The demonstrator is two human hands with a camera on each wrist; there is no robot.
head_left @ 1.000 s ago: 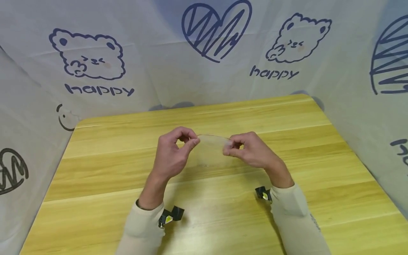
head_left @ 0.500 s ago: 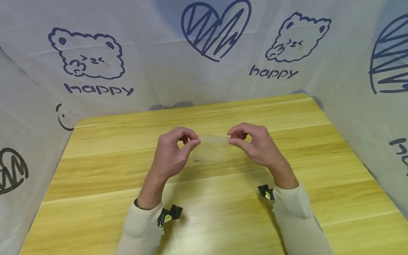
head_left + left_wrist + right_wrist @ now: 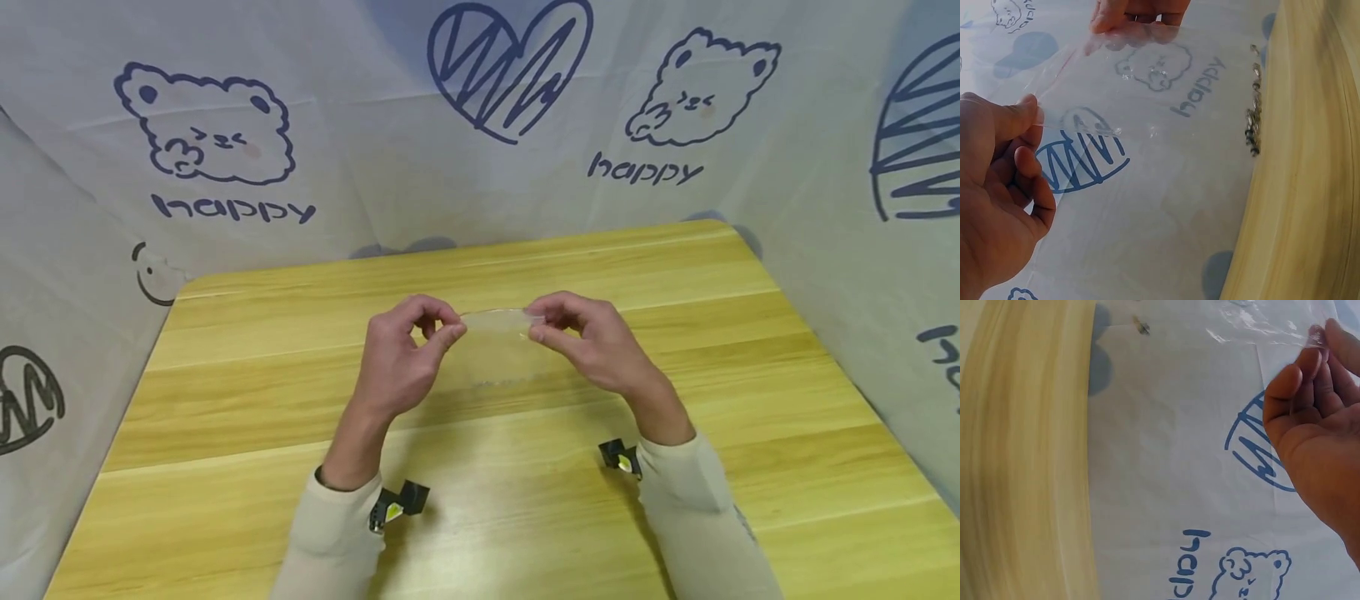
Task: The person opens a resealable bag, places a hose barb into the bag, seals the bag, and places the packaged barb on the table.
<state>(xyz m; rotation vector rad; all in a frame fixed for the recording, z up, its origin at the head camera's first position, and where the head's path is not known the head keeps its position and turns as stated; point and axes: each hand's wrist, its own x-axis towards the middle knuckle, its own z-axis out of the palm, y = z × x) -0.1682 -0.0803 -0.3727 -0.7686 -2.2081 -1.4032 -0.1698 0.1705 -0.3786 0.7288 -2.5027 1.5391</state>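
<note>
A clear plastic zip bag (image 3: 495, 350) hangs above the table between both hands, with a thin reddish line along its top edge. My left hand (image 3: 401, 358) pinches its left top corner between thumb and forefinger. At the right top corner, my right hand (image 3: 600, 346) pinches the film the same way. In the left wrist view, the see-through bag (image 3: 1141, 81) has several small metallic pieces (image 3: 1254, 119) lined up at its bottom; their kind is too small to tell. One such small piece (image 3: 1141, 326) shows in the right wrist view too.
The wooden table (image 3: 225, 483) spreads below both hands. A white cloth (image 3: 360, 117) with blue drawings hangs behind and beside it. Small black cameras (image 3: 401, 504) sit at both cuffs.
My right hand rose and opened its pinch angle outward, then came back slightly left along the bag's top edge. The left hand stayed almost still, and the bag's film shifted with the right hand.
</note>
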